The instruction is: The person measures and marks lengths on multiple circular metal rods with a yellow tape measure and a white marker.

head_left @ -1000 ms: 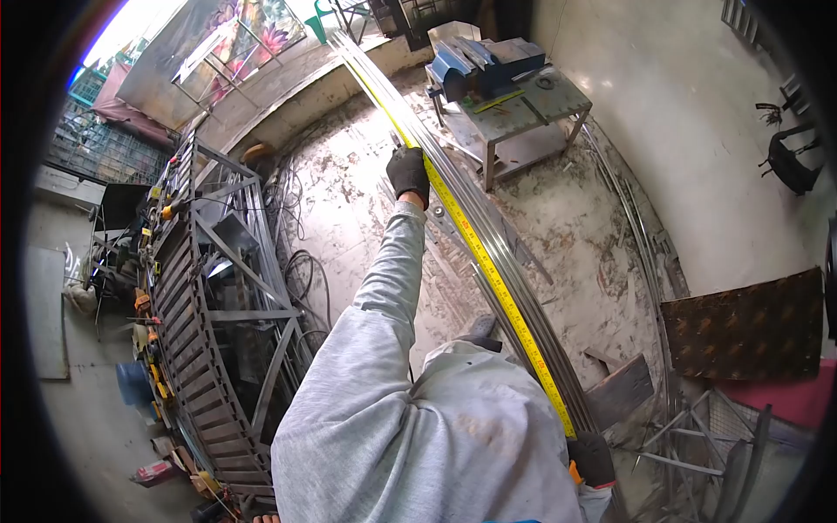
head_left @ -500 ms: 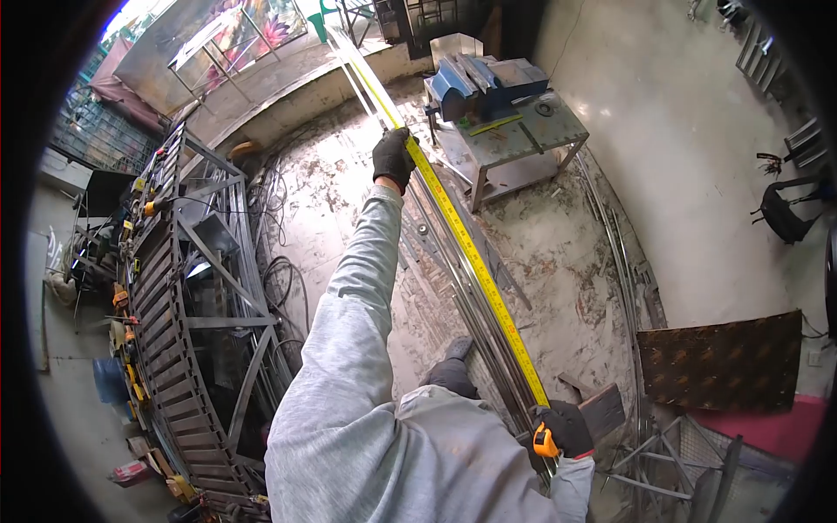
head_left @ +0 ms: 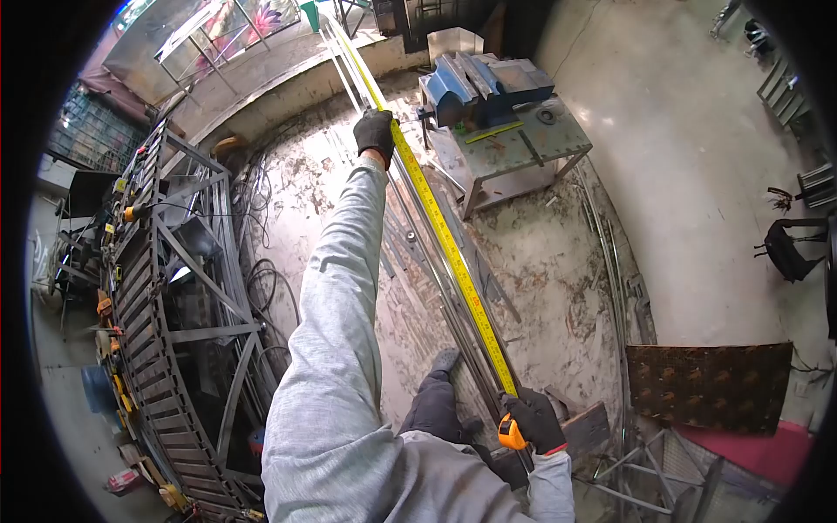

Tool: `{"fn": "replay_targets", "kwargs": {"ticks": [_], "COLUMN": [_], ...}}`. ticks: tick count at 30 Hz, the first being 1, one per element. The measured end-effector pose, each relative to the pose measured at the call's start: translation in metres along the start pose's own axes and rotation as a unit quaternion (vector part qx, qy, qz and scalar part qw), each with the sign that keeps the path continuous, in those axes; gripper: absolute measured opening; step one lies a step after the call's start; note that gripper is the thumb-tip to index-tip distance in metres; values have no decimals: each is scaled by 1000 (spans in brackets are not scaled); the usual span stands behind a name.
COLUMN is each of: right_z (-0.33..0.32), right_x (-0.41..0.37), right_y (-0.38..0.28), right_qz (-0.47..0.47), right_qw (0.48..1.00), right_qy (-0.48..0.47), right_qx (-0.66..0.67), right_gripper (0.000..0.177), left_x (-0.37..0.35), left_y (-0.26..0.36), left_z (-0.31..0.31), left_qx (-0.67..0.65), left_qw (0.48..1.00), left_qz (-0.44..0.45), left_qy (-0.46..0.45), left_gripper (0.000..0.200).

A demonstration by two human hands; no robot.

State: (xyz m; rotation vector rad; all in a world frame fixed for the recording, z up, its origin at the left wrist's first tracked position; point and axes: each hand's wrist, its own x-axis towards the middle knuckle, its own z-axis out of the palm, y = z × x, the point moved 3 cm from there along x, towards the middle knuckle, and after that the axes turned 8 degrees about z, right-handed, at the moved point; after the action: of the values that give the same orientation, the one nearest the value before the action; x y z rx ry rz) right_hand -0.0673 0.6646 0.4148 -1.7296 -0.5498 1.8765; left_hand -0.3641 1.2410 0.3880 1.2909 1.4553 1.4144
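Note:
A yellow tape blade is drawn out along long, shiny metal tubing, running from the lower right toward the top of the view. My left hand, in a black glove, is stretched far forward. Its fingers are closed at the blade and the tubing beneath, though the exact grip is partly hidden. Nearer my body, my right hand, also gloved, is closed around the orange tape measure case at the blade's near end. More metal bars lie on the floor below the blade.
A metal worktable carrying a blue machine stands ahead to the right. A slatted metal rack with tools along its edge is at left, beside coiled cables. A rusty sheet stands at lower right.
The view has shifted, and both hands appear farther left in it. My right hand and the tape case sit slightly higher; more of my leg shows. Both hands keep their hold.

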Motion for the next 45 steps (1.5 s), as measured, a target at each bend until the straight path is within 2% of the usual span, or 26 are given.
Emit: {"fn": "replay_targets", "kwargs": {"ticks": [1, 3, 5, 6, 7, 9, 11, 13, 14, 15, 19, 22, 23, 24, 25, 26, 27, 31, 34, 36, 40, 43, 45], "right_z": [-1, -11, -19, -19, -18, -12, -10, -6, -5, -5, -3, 1, 2, 4, 5, 6, 6, 6, 5, 3, 0, -2, -3], "right_x": [-3, -10, -13, -18, -21, -23, -21, -18, -17, -15, -8, -3, -1, 0, 0, 1, 3, 8, 13, 16, 19, 20, 22], "right_y": [2, 11, 21, 21, 18, 10, 8, 7, 7, 8, 8, 7, 7, 5, 2, 0, -1, -8, -11, -14, -19, -19, -16], "right_qz": [2, 7, 14, 27, 40, 50, 51, 50, 49, 49, 40, 38, 42, 42, 45, 49, 49, 43, 44, 42, 26, 29, 35], "right_qw": [1000, 999, 998, 998, 998, 998, 998, 998, 998, 998, 999, 999, 998, 998, 998, 998, 998, 999, 999, 999, 1000, 1000, 999], "right_qy": [0, 14, 17, 21, 24, 42, 41, 39, 37, 37, 35, 34, 29, 28, 23, 19, 18, 7, 9, 10, 7, 8, 9], "right_qx": [-1, -47, -64, -49, -34, -4, -5, 8, 20, 20, -1, 2, 26, 26, 31, 37, 37, 20, 14, 5, 10, 5, 2], "right_gripper": [18, 20, 22, 23, 23, 16, 16, 15, 14, 14, 12, 12, 12, 12, 13, 13, 13, 14, 14, 14, 14, 14, 14], "left_x": [3, 11, 34, 59, 72, 72, 64, 64, 62, 61, 66, 72, 75, 79, 88, 101, 100, 106, 107, 111, 121, 117, 100], "left_y": [0, -5, -32, -63, -77, -65, -43, -37, -30, -25, -22, -26, -31, -37, -51, -73, -69, -79, -73, -75, -96, -95, -68], "left_z": [1, 6, 6, 8, 12, 18, 20, 20, 20, 23, 24, 23, 21, 19, 19, 19, 18, 17, 17, 20, 24, 24, 25], "left_qx": [0, -159, -173, -21, 132, 105, 97, 126, 314, 487, 507, 496, 350, 190, 191, 206, 220, 243, 267, 402, 385, 358, 509], "left_qw": [1000, 982, 981, 997, 973, 981, 992, 989, 934, 835, 822, 834, 924, 979, 979, 971, 959, 960, 945, 892, 898, 917, 835], "left_qz": [-2, -72, -63, 65, 191, 166, 79, 76, 166, 248, 250, 236, 154, 66, 66, 123, 180, 136, 186, 200, 208, 175, 198], "left_qy": [1, 66, 54, 26, -3, 3, -10, -8, -39, -68, -68, -55, -36, -15, -14, -9, -4, -20, -18, -52, -43, -20, -64], "left_gripper": [23, 20, 18, 18, 19, 19, 20, 20, 21, 21, 24, 23, 22, 22, 22, 22, 22, 21, 22, 24, 25, 14, 14]}}
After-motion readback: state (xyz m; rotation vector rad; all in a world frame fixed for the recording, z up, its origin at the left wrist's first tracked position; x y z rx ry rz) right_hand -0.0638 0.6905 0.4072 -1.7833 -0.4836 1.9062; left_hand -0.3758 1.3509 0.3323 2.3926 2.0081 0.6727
